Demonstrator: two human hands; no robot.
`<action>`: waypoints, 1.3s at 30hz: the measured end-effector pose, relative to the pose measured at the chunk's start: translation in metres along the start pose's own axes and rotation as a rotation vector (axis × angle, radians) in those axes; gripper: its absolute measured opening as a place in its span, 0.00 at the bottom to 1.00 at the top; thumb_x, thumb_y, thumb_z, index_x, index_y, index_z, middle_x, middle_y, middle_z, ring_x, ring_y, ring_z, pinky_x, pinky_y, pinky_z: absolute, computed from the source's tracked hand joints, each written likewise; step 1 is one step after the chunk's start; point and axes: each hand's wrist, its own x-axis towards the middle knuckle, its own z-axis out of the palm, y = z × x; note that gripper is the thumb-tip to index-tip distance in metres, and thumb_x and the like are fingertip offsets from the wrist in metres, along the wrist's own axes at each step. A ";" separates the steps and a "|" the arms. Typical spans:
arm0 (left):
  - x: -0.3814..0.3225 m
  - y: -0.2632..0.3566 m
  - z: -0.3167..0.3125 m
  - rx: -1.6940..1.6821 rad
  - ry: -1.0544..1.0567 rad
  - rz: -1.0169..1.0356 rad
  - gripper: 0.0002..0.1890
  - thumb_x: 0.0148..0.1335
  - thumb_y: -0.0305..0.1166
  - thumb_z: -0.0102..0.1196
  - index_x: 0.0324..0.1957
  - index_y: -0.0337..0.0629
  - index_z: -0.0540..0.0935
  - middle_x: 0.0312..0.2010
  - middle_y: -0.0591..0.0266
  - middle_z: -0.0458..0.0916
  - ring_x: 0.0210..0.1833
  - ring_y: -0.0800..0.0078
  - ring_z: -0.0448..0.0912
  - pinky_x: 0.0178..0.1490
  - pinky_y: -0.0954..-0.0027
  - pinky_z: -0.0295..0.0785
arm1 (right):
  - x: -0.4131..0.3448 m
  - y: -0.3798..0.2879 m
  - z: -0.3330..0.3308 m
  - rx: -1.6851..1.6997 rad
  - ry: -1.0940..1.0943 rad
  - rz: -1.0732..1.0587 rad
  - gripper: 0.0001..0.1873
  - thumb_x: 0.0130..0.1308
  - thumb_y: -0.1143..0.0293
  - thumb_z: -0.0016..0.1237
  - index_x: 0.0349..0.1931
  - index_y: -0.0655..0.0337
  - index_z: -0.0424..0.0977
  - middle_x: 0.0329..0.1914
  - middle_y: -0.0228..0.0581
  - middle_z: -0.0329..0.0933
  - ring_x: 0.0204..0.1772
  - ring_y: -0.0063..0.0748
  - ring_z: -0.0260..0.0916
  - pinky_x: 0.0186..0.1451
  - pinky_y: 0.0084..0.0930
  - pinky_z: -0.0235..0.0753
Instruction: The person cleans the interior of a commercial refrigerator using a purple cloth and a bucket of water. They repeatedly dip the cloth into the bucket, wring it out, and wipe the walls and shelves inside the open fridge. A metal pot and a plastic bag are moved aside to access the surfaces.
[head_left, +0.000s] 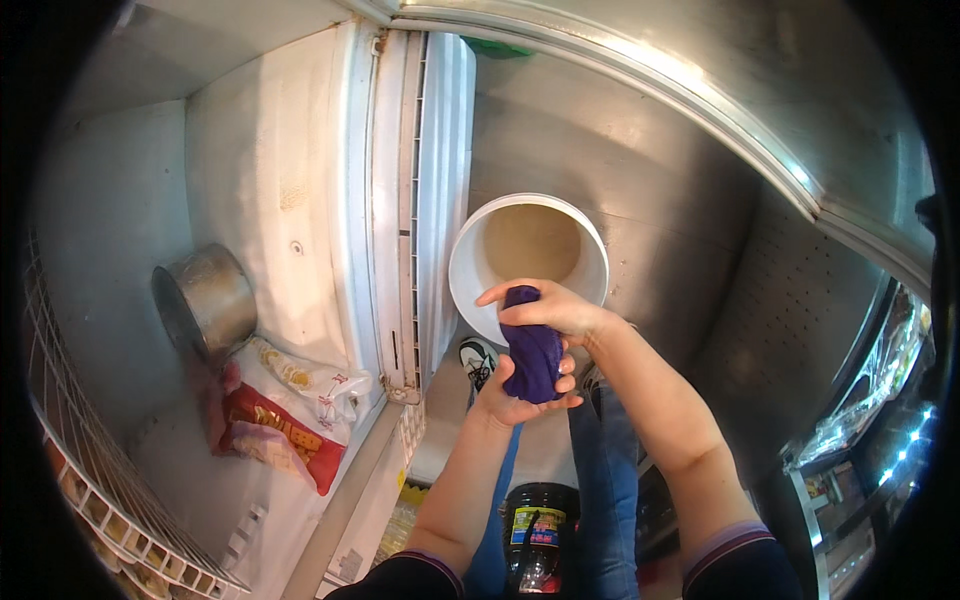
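Note:
Both my hands hold a bunched purple cloth (534, 360) over the near rim of a white plastic bucket (465, 251). The fingers of my right hand (553, 311) wrap round the cloth's upper end, with the index finger stretched out to the left. My left hand (517, 397) cups its lower end from beneath, palm up. Cloudy, yellowish-brown liquid (532, 238) shows inside the bucket, which stands on the floor just beyond my feet.
To the left is an open white refrigerator interior holding a metal pot (214, 296), red and white plastic bags (289, 431) and a wire shelf (135, 540). Its door gasket (442, 187) stands beside the bucket. A dark container (540, 525) with a label is between my legs; a shoe (478, 361) is near the bucket.

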 end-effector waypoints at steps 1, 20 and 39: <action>-0.001 0.004 0.002 0.106 0.067 0.001 0.32 0.52 0.44 0.62 0.56 0.41 0.66 0.41 0.61 0.68 0.43 0.67 0.70 0.51 0.55 0.70 | 0.001 -0.006 0.003 -0.072 -0.036 0.027 0.19 0.55 0.69 0.52 0.50 0.55 0.75 0.32 0.30 0.70 0.33 0.20 0.67 0.35 0.17 0.71; 0.024 0.009 -0.013 2.059 0.977 0.522 0.21 0.53 0.34 0.58 0.47 0.34 0.72 0.45 0.46 0.77 0.49 0.54 0.75 0.49 0.62 0.67 | 0.059 0.042 0.027 -1.033 0.851 0.025 0.10 0.59 0.73 0.41 0.40 0.58 0.75 0.42 0.54 0.72 0.47 0.49 0.74 0.50 0.37 0.74; 0.019 -0.008 0.003 -0.308 0.083 0.311 0.28 0.65 0.49 0.42 0.51 0.29 0.67 0.33 0.60 0.70 0.32 0.70 0.71 0.34 0.72 0.72 | 0.030 0.077 -0.026 0.925 -0.222 -0.301 0.27 0.65 0.53 0.43 0.59 0.59 0.62 0.63 0.49 0.62 0.60 0.51 0.66 0.62 0.43 0.66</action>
